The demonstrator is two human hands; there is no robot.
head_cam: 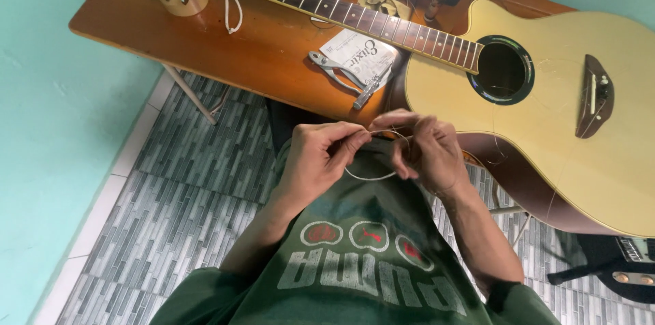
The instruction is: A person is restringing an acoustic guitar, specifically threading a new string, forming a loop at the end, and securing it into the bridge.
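Both hands [372, 151] pinch guitar string [372, 176]

Probably a home room: tiled floor [198, 154], wooden table [225, 52], acoustic guitar [546, 93].

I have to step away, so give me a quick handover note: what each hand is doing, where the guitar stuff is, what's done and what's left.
Left hand: pinching one end of a thin coiled guitar string.
Right hand: pinching the same string, loop hanging between both hands above the lap.
Acoustic guitar: flat on the wooden table, no strings visible along the neck.
Pliers and paper string packet lie beside the neck.
Done: string out of its packet.
Left: uncoil it and fit it.
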